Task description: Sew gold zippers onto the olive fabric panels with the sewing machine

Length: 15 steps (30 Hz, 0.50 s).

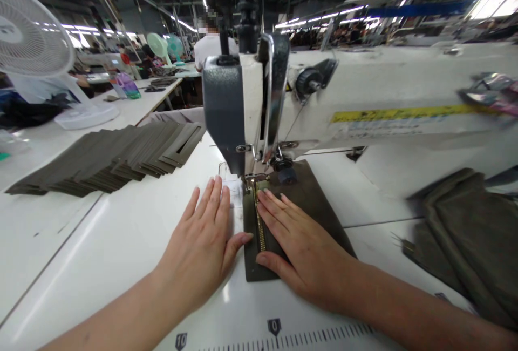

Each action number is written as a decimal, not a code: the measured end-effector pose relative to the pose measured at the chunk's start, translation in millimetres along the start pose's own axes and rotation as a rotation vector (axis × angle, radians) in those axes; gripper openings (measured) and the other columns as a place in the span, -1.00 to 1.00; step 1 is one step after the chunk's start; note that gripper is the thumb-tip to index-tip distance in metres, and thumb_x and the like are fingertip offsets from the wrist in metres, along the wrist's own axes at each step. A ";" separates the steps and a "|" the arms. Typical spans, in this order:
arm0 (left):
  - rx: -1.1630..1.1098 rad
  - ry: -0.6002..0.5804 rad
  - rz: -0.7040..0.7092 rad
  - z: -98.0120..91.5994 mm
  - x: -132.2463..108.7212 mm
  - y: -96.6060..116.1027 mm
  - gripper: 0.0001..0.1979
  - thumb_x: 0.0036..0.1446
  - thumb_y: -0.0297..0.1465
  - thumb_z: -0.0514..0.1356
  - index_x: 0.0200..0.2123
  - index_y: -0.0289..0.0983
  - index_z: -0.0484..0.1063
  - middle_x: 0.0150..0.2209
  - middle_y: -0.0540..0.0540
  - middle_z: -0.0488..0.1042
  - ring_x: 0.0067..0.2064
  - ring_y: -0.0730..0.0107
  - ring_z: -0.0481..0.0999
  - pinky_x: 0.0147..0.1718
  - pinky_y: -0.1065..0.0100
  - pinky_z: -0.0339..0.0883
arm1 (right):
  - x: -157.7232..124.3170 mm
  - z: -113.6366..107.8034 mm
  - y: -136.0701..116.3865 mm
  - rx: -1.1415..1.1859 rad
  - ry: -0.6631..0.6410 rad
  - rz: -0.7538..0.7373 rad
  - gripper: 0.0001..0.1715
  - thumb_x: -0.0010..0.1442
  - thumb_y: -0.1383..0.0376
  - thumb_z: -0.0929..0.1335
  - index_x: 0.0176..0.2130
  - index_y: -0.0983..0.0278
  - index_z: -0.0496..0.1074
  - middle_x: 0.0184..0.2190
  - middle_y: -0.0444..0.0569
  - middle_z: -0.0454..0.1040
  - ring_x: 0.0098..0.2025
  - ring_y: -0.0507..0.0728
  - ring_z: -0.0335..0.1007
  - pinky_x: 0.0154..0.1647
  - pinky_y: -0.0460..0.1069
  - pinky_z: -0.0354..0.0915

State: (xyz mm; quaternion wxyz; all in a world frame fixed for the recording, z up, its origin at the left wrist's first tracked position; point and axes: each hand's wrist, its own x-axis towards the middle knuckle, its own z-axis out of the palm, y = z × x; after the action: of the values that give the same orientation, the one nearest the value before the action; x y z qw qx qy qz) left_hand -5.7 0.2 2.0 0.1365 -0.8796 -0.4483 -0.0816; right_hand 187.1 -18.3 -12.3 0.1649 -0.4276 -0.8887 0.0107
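A dark olive fabric piece (pixel 311 205) with a brass zipper (pixel 259 221) lies under the presser foot (pixel 253 180) of a white sewing machine (pixel 364 113). My left hand (pixel 204 237) lies flat on the white table just left of the fabric, fingers stretched toward the needle, thumb touching the fabric's left edge. My right hand (pixel 299 243) rests flat on the fabric right of the zipper, fingers extended toward the presser foot, thumb near the piece's bottom edge.
A fanned stack of olive fabric pieces (pixel 113 159) lies at the left. More olive cloth (pixel 465 232) is heaped at the right. A white fan (pixel 32 32) stands far left. A ruler scale (pixel 283 335) runs along the table's near edge. A person in white stands behind the machine.
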 end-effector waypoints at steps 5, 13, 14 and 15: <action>-0.133 -0.020 0.056 3.6 8.7 11.5 -0.49 0.26 -0.28 -0.20 0.15 -0.54 0.04 0.19 -0.39 0.09 0.24 0.14 0.00 0.15 0.05 0.05 | -0.2 1.1 -1.0 0.026 0.038 0.003 -0.35 0.20 0.18 0.20 0.13 0.60 0.14 0.18 0.29 0.07 0.25 0.26 -0.14 0.20 0.22 0.00; -0.100 -0.117 0.071 11.0 13.0 11.4 -0.40 0.22 -0.14 -0.12 0.15 -0.50 0.08 0.20 -0.38 0.07 0.23 0.05 0.02 0.13 0.06 0.08 | 1.5 0.5 0.3 -0.020 0.014 -0.006 -0.40 0.26 0.23 0.13 0.14 0.61 0.13 0.18 0.28 0.07 0.23 0.27 -0.09 0.20 0.21 0.00; -0.091 -0.120 0.069 10.5 13.5 11.6 -0.39 0.22 -0.14 -0.12 0.16 -0.50 0.08 0.19 -0.38 0.07 0.23 0.05 0.03 0.13 0.07 0.08 | 1.5 1.1 0.9 -0.021 0.013 -0.005 -0.40 0.26 0.22 0.13 0.14 0.61 0.12 0.18 0.28 0.06 0.24 0.27 -0.09 0.20 0.21 0.00; -0.086 -0.122 0.070 9.9 14.0 11.9 -0.39 0.22 -0.14 -0.12 0.16 -0.50 0.08 0.19 -0.38 0.08 0.22 0.05 0.03 0.13 0.07 0.08 | 1.5 2.0 1.5 -0.021 0.011 -0.004 -0.40 0.26 0.22 0.12 0.14 0.61 0.11 0.18 0.28 0.05 0.24 0.27 -0.10 0.20 0.21 0.00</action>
State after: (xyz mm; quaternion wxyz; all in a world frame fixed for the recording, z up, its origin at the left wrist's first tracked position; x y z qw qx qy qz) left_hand 12.3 7.3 -5.6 0.0737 -0.9031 -0.4210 -0.0420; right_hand 186.7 -15.9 -14.0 0.1654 -0.4278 -0.8886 -0.0015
